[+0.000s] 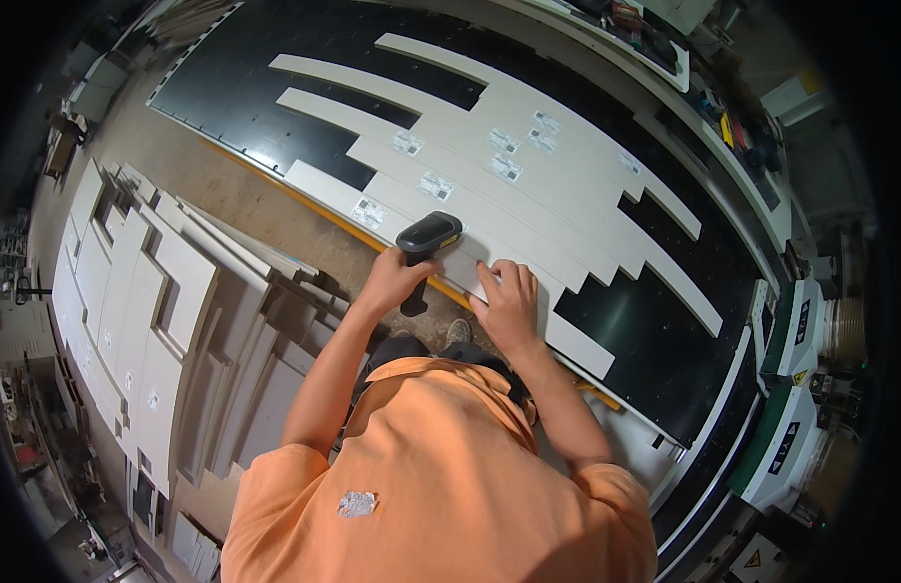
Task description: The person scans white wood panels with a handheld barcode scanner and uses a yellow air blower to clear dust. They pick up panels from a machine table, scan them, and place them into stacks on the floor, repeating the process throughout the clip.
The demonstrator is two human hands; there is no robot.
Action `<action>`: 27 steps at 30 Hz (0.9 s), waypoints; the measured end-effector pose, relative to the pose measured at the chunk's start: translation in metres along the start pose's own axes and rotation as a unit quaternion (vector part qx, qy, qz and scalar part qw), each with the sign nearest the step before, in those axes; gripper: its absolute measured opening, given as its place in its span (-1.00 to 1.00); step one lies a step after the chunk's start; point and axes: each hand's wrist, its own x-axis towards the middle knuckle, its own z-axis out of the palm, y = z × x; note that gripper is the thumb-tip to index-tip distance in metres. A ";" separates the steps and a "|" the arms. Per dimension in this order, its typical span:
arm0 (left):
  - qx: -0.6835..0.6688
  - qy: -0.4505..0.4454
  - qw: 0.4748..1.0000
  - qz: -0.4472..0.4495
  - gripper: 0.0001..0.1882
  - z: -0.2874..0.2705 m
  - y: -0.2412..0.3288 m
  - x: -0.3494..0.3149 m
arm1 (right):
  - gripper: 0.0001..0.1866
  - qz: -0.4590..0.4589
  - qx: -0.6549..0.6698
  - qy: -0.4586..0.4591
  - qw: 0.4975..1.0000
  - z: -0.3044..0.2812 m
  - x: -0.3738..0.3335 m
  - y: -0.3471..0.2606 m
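Observation:
My left hand (393, 279) is closed round the handle of a black barcode scanner (430, 232), whose head sits over the near edge of the white boards (450, 146). My right hand (510, 305) rests on the nearest board with bent fingers; the thumb and index finger stand apart and hold nothing that I can see. Printed labels stick to several boards. One label (369, 213) lies just left of the scanner, and another (436, 186) is a little beyond it.
The boards lie side by side on a dark table (625, 325) with a yellow strip (319, 216) along its near side. More cut boards are stacked (130, 301) at the left. Machine housings (776, 442) stand at the right, and tools (732, 131) lie beyond the table.

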 end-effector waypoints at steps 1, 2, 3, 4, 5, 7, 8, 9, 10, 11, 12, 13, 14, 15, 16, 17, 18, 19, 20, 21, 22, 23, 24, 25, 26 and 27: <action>0.016 -0.013 1.000 0.013 -0.65 -0.002 0.004 0.002 | -0.44 0.009 0.012 -0.002 1.000 0.001 0.001 0.002; 0.020 -0.016 1.000 0.011 -0.65 -0.002 0.009 0.003 | -0.44 0.018 0.028 -0.002 0.999 0.000 0.000 0.003; 0.039 -0.031 0.998 0.023 -0.65 -0.005 0.014 0.004 | -0.44 0.020 0.031 0.006 0.999 0.001 0.001 0.005; 0.075 -0.045 0.996 0.010 -0.65 -0.008 0.020 0.005 | -0.45 0.030 0.023 0.005 0.999 0.001 0.002 0.006; 0.129 -0.055 0.990 0.018 -0.65 -0.012 0.024 0.002 | -0.45 0.038 0.023 0.002 0.999 0.001 0.001 0.005; 0.261 -0.064 0.961 0.068 -0.66 -0.021 0.034 0.003 | -0.45 0.036 0.026 0.003 0.999 -0.002 0.006 -0.001; 0.327 -0.055 0.940 0.080 -0.66 -0.027 0.036 0.000 | -0.48 0.044 0.009 -0.006 0.999 -0.007 0.010 -0.006; 0.354 -0.035 0.926 0.126 -0.64 -0.031 0.038 -0.001 | -0.48 0.056 0.038 0.003 0.998 -0.012 0.015 -0.012; 0.379 -0.007 0.906 0.185 -0.61 -0.032 0.040 -0.002 | -0.54 0.033 0.039 0.046 0.998 -0.021 0.022 -0.019; 0.402 0.011 0.890 0.214 -0.61 -0.031 0.040 -0.006 | -0.61 0.000 0.059 0.086 0.995 -0.032 0.027 -0.029; 0.428 0.029 0.866 0.258 -0.59 -0.029 0.041 -0.005 | -0.66 -0.043 0.078 0.137 0.987 -0.041 0.035 -0.042; 0.457 0.030 0.840 0.291 -0.64 -0.024 0.042 -0.002 | -0.66 -0.088 0.111 0.116 0.983 -0.049 0.044 -0.056; 0.485 0.024 0.811 0.327 -0.68 -0.017 0.042 -0.001 | -0.66 -0.138 0.140 0.114 0.974 -0.059 0.049 -0.070; 0.506 0.035 0.778 0.371 -0.74 -0.010 0.043 -0.001 | -0.66 -0.207 0.175 0.090 0.958 -0.063 0.056 -0.086; 0.523 0.044 0.743 0.415 -0.80 -0.001 0.043 -0.002 | -0.65 -0.268 0.200 0.044 0.942 -0.063 0.062 -0.103; 0.545 0.064 0.710 0.441 -0.85 0.008 0.043 -0.003 | -0.67 -0.319 0.221 0.023 0.921 -0.062 0.066 -0.120; 0.556 0.072 0.695 0.450 -0.86 0.017 0.043 -0.007 | -0.69 -0.366 0.226 -0.042 0.902 -0.058 0.071 -0.137; 0.565 0.078 0.676 0.466 -0.86 0.024 0.042 -0.011 | -0.73 -0.403 0.248 -0.030 0.880 -0.048 0.077 -0.154; 0.579 0.071 0.656 0.479 -0.85 0.028 0.041 -0.016 | -0.77 -0.439 0.259 -0.064 0.858 -0.040 0.081 -0.168; 0.597 0.076 0.602 0.525 -0.83 0.031 0.041 -0.018 | -0.81 -0.444 0.257 -0.046 0.857 -0.037 0.081 -0.175; 0.572 0.089 0.599 0.553 -0.81 0.031 0.040 -0.021 | -0.84 -0.451 0.250 -0.052 0.855 -0.033 0.081 -0.179; 0.576 0.077 0.602 0.548 -0.80 0.031 0.038 -0.026 | -0.87 -0.461 0.244 -0.061 0.851 -0.029 0.082 -0.181; 0.587 0.063 0.602 0.538 -0.80 0.030 0.035 -0.030 | -0.88 -0.470 0.247 -0.057 0.845 -0.029 0.082 -0.177; 0.596 0.030 0.600 0.533 -0.78 0.030 0.032 -0.035 | -0.88 -0.478 0.252 -0.058 0.840 -0.032 0.081 -0.167; 0.602 -0.005 0.599 0.528 -0.77 0.030 0.029 -0.039 | -0.88 -0.484 0.257 -0.059 0.834 -0.037 0.080 -0.157; 0.591 -0.027 0.600 0.538 -0.75 0.029 0.026 -0.041 | -0.88 -0.488 0.236 -0.076 0.837 -0.043 0.077 -0.148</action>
